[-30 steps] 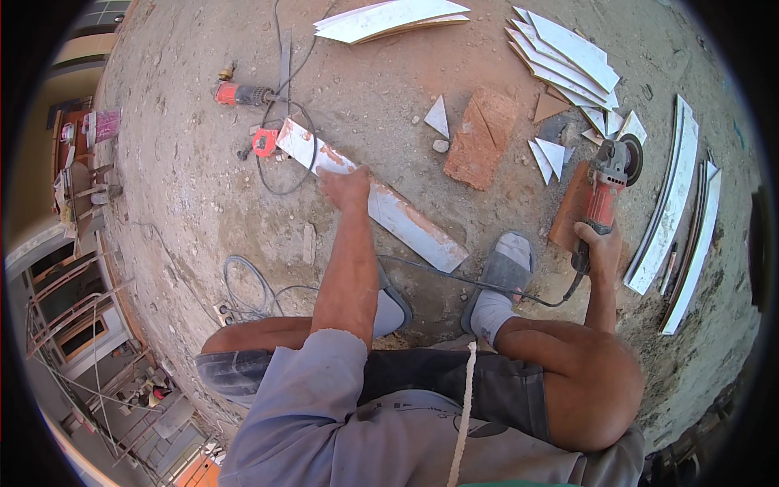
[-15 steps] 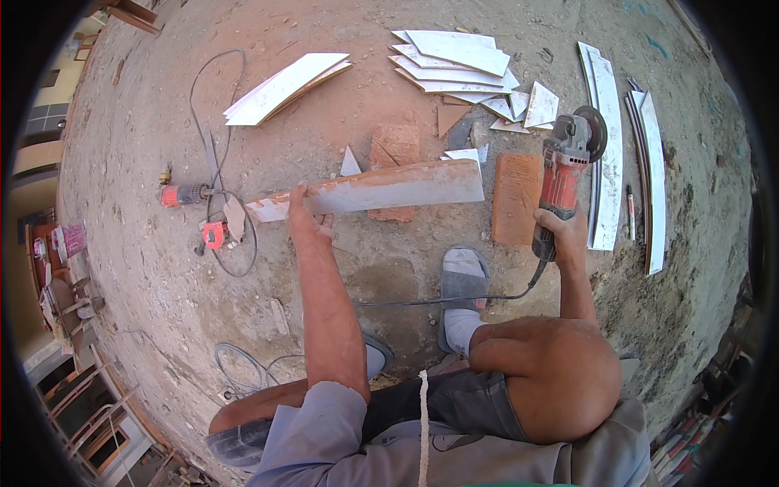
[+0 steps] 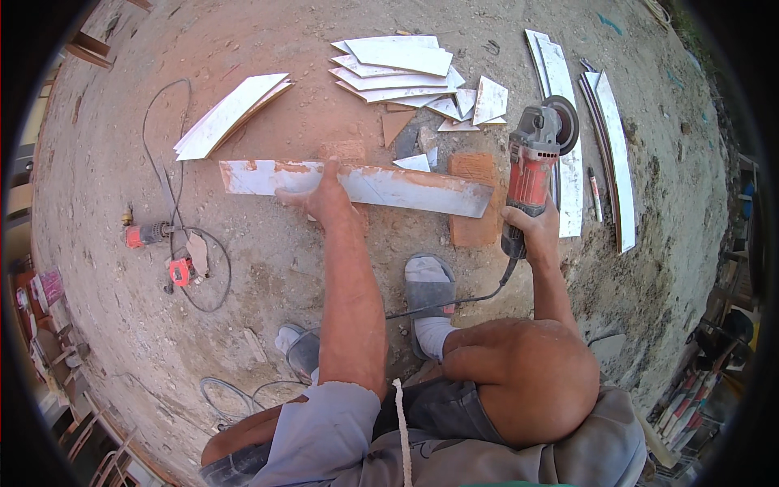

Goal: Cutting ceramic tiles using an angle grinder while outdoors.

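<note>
My left hand (image 3: 327,197) grips a long white tile strip (image 3: 406,188) near its middle, thumb on the upper edge; reddish dust marks that edge. The strip lies across two orange bricks, one (image 3: 342,150) mostly hidden behind it and the other (image 3: 475,230) under its right end. My right hand (image 3: 537,231) is closed round the lower body of a red and grey angle grinder (image 3: 529,177). The grinder stands upright, its disc (image 3: 565,124) at the top right, apart from the strip. A dark cable (image 3: 454,303) runs from its base past my foot.
Cut white tile pieces (image 3: 398,57) are stacked beyond the bricks, with more (image 3: 231,114) to the left. Long strips (image 3: 572,146) and a marker (image 3: 596,199) lie at right. A red power tool (image 3: 146,235) and a red tape measure (image 3: 180,272) rest at left beside a cable.
The strip has turned, its right end now lower over the right brick. My left hand has slid along it toward the middle. The grinder remains in my right hand; the whole view has shifted.
</note>
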The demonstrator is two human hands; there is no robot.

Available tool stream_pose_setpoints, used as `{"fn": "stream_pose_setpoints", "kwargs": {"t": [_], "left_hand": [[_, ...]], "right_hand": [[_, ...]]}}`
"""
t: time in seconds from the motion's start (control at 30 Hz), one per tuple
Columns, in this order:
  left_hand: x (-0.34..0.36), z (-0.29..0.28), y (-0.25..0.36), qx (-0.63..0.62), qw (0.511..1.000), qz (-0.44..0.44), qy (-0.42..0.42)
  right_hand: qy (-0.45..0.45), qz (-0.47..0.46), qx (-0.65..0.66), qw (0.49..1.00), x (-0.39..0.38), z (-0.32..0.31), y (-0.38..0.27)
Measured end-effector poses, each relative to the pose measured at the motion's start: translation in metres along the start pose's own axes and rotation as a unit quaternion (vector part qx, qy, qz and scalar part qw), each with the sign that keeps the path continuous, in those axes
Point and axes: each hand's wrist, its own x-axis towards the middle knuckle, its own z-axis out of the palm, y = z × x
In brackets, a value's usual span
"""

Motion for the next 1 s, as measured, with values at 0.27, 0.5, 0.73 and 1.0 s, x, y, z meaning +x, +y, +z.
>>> {"fn": "stream_pose_setpoints", "kwargs": {"t": [0.27,0.5,0.73,1.0], "left_hand": [[0.007,0.005,-0.018,0.106,0.993,-0.022,0.053],[0.000,-0.009,-0.028,0.199,0.979,-0.035,-0.001],[0.032,-0.056,-0.004,0.272,0.928,-0.061,-0.248],[0.033,-0.037,0.008,0.652,0.563,0.416,-0.293]], "right_hand": [[-0.034,0.012,-0.001,0.999,0.001,0.004,0.001],[-0.020,-0.009,-0.046,0.999,0.004,0.006,0.003],[-0.036,0.001,-0.105,0.994,0.004,0.013,0.003],[-0.076,0.005,-0.163,0.984,-0.008,0.044,0.000]]}}
